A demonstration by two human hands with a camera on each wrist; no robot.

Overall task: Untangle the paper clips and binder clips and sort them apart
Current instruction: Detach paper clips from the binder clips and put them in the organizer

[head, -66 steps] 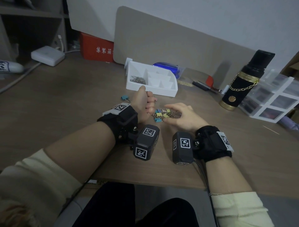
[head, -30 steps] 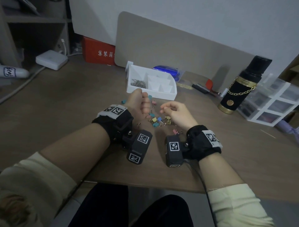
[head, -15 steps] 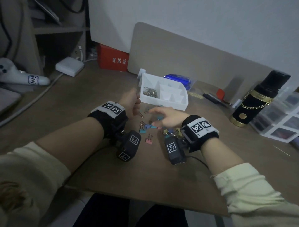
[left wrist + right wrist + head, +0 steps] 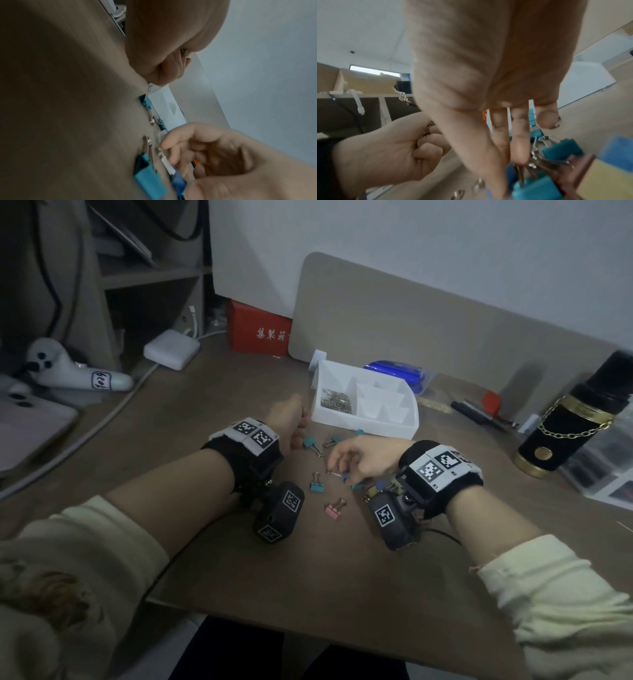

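Observation:
Several small binder clips lie on the brown desk (image 4: 342, 577): teal ones (image 4: 310, 444) (image 4: 317, 485), a pink one (image 4: 332, 508), and a cluster (image 4: 376, 487) under my right wrist. My left hand (image 4: 299, 426) is a fist beside the white organizer (image 4: 370, 428) and grips silver paper clips (image 4: 429, 129) that poke out of it. My right hand (image 4: 342, 469) reaches palm-down over the clips; its thumb and fingers pinch a blue binder clip (image 4: 346, 477) by its wire handle (image 4: 161, 152). More paper clips (image 4: 335, 400) fill the organizer's left compartment.
A black flask (image 4: 575, 419) and clear drawers (image 4: 609, 474) stand at the right. Pens (image 4: 472, 409) and a blue item (image 4: 397, 371) lie behind the organizer, before a beige board (image 4: 445, 320). A red box (image 4: 260, 333), a white adapter (image 4: 171, 349) and a phone (image 4: 30, 426) sit at the left.
My right hand has turned palm-down and moved left across the clips onto the blue one. My left fist has stayed by the organizer. The clips now lie more spread out.

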